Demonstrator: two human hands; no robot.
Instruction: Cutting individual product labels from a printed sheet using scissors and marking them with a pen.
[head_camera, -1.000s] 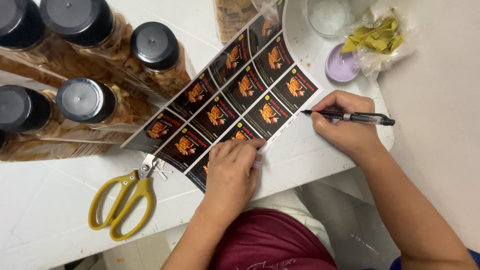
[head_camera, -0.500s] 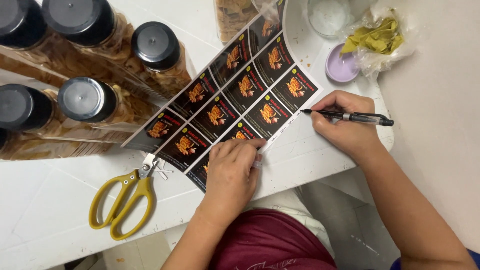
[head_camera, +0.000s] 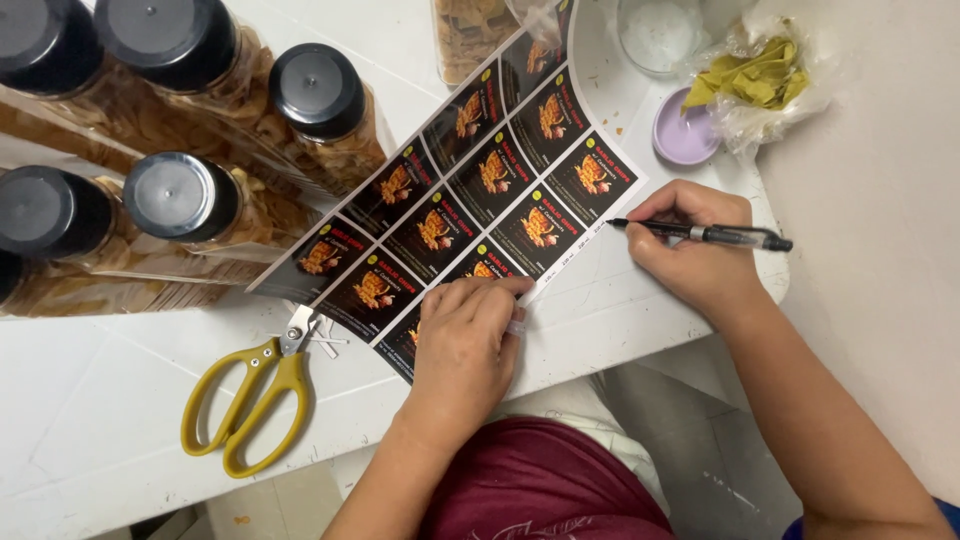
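Below us, we see a sheet of dark labels (head_camera: 480, 190) lying slantwise on the white table (head_camera: 110, 400), running from the near edge up toward the far side. Our left hand (head_camera: 465, 350) lies flat, palm down with fingers spread loosely, pressing the sheet's near end against the table; it grips nothing. Our right hand (head_camera: 690, 250) is closed around a black pen (head_camera: 700, 233), held nearly level, its tip touching the sheet's white margin at the right edge, just beside the outermost label. So the sheet sits between our two hands, pinned by the left and met by the pen from the right.

Left of our left hand, yellow-handled scissors (head_camera: 250, 400) rest on the table, blades pointing at the sheet's near corner. Beyond them lie black-capped jars (head_camera: 180, 195) of chips, on their sides. A lilac lid (head_camera: 680, 135) and a crumpled plastic bag (head_camera: 765, 75) sit past our right hand.
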